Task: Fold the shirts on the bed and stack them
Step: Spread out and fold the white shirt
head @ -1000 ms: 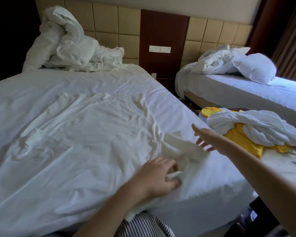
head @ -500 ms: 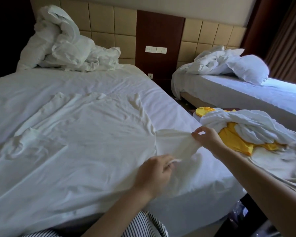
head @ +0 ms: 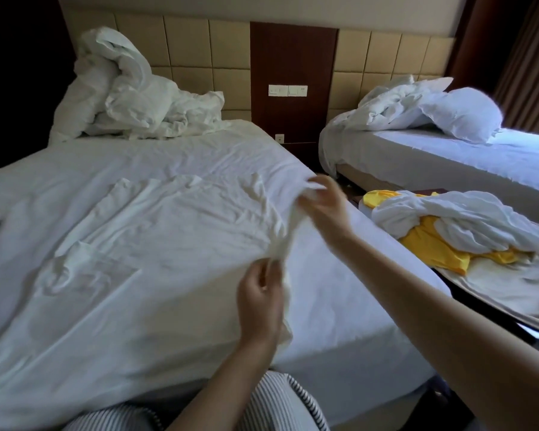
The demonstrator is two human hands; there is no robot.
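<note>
The person is wearing a garment [head: 280, 402] with thin dark-and-white stripes; the forearms [head: 417, 293], left hand [head: 260, 306] and right hand [head: 324, 209] are showing bare.

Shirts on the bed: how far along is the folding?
Barely begun: no folded stack shows. The left hand and right hand pinch the raised side of a white shirt spread on the bed. The heap of white and yellow clothes beside it lies unfolded.

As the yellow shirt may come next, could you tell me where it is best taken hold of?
Likely the yellow shirt at its bare near flap, approached from the person's side: a twisted white garment lies over its middle, leaving only that flap and a small far corner uncovered.
</note>
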